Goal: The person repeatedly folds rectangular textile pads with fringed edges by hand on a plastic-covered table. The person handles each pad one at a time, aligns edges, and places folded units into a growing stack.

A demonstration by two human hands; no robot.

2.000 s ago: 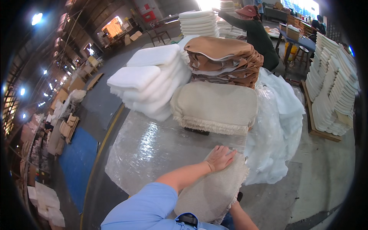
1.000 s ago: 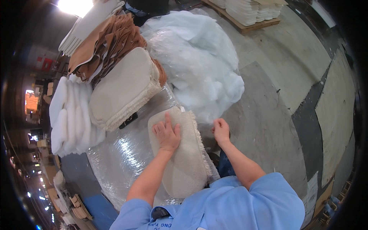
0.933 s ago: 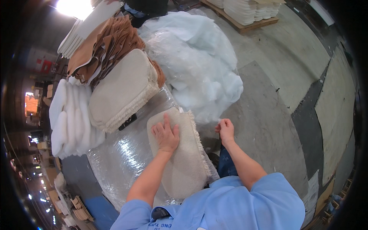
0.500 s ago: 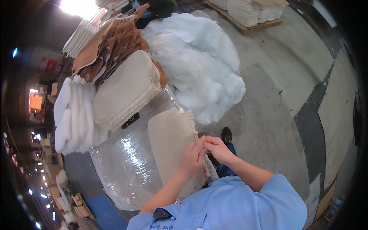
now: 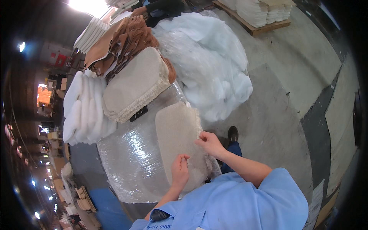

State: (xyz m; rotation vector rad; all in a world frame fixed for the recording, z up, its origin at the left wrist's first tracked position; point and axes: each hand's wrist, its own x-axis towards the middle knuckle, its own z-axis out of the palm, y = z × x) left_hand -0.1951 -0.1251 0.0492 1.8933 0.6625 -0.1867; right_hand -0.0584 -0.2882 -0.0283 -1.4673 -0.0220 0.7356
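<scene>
Textile wkshop: beige fabric stack [image 5: 176, 126], brn fabric pile [image 5: 132, 42], pallet [image 5: 270, 28] w/ wht stacks [image 5: 253, 13].

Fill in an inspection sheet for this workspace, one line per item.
Surface: shiny plastic wrap beneath the stacks.
Job's things: near beige cloth stack under the hands; far beige cloth stack; each has a fringed edge.
Clutter: brown stack, puffy white pads, white fluffy heap in clear plastic, small black object.
Hands: left hand over the near stack, fingers curled; right hand by its fringe, fingers pinched; whether either holds anything is too small to tell.
Cables: nothing seen near the hands.
Surroundings: grey floor, wooden pallet, another person's dark sleeve.
</scene>
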